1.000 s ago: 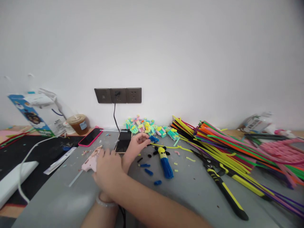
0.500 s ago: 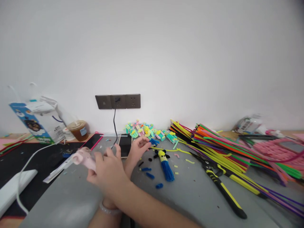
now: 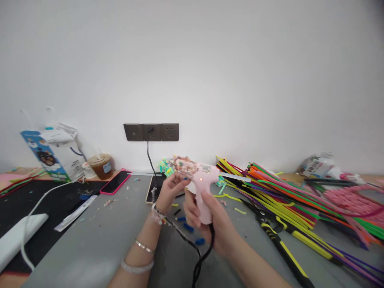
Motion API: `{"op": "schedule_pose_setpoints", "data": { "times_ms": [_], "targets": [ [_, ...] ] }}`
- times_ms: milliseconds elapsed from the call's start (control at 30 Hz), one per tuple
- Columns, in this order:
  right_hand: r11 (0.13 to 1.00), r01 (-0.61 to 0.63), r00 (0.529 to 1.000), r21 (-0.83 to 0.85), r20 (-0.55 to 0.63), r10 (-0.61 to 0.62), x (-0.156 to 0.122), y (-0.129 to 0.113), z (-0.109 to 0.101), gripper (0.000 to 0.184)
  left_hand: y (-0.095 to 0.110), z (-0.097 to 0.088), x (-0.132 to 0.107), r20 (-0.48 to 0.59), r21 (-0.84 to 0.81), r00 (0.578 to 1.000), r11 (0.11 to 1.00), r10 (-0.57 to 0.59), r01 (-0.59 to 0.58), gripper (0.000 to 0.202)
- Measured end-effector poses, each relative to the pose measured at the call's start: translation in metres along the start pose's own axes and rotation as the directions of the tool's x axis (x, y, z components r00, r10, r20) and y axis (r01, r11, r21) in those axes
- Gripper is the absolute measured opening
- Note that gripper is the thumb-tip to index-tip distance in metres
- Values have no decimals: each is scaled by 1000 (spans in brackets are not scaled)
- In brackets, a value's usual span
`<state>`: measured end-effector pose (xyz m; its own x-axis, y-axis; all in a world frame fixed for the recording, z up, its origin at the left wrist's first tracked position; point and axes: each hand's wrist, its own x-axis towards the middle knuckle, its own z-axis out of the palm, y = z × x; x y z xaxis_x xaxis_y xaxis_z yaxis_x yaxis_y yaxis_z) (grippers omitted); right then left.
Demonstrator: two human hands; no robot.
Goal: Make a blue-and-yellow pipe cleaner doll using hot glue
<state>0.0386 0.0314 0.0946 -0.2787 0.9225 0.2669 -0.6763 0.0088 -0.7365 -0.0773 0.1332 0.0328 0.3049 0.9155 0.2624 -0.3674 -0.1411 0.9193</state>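
My right hand (image 3: 207, 216) is wrapped round the handle of a pink hot glue gun (image 3: 204, 188), held up over the middle of the table. A small orange light glows on its side, and a clear glue stick (image 3: 235, 177) sticks out of its back. The glue gun's crusted nozzle end points left, above my left hand (image 3: 171, 191). My left hand's fingers pinch a small blue pipe cleaner piece (image 3: 185, 179), mostly covered by the fingers and the gun. Several cut blue pipe cleaner pieces (image 3: 188, 227) lie on the grey tabletop behind my right hand.
Bundled pipe cleaners (image 3: 270, 188) and yellow-black pliers (image 3: 274, 240) lie to the right. A phone in a pink case (image 3: 115, 183), an iced drink cup (image 3: 103, 167) and a blue-white box (image 3: 49, 156) are at left. The gun's black cord (image 3: 180, 232) crosses my left wrist.
My right hand has brought the glue gun from the left, across my left arm, to the centre right. The gun and hand now hide the blue figure with the yellow head.
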Motion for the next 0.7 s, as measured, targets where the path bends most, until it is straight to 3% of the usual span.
{"op": "schedule_pose_setpoints", "data": {
  "times_ms": [200,333,600,700],
  "targets": [
    [998,-46,992,-53,113,52,-9,-13,-49,43,11,-5,3,34,-136,999,990,-17,21,33],
    [986,-88,989,-140,109,104,-12,-25,-72,46,20,-6,1,91,-177,994,981,-59,75,34],
    [964,-137,967,-226,181,180,-20,-43,-94,46,24,-5,-4,279,-226,958,965,-69,135,44],
    [955,-135,957,-264,216,195,-23,-42,-96,47,26,-3,-8,292,-209,951,964,-101,166,48]
  ]
}}
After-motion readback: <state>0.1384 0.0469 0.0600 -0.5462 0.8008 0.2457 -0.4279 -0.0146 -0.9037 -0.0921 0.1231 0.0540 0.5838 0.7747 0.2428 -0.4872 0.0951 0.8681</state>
